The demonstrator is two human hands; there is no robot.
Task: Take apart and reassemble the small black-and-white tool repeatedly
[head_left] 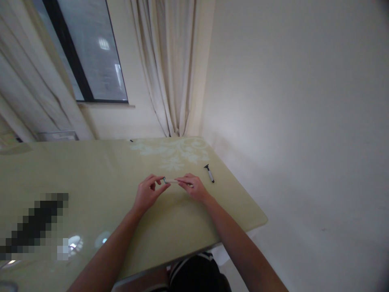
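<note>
A slim white-handled razor (172, 181) lies level between my two hands, just above the table. My left hand (148, 191) pinches its small blue-green and dark head between thumb and fingers. Around the other end of the handle, the fingers of my right hand (194, 187) are closed. A second razor (209, 173), with a black head and a grey and black handle, rests on the table to the right of my right hand. Fine detail of the held head is too small to make out.
The glossy pale table (170, 227) has its right edge along a white wall (288, 121). A small dark piece (131, 140) sits at the far edge. Beyond are curtains (173, 69) and a window (94, 48). A pixelated dark patch covers the table's left.
</note>
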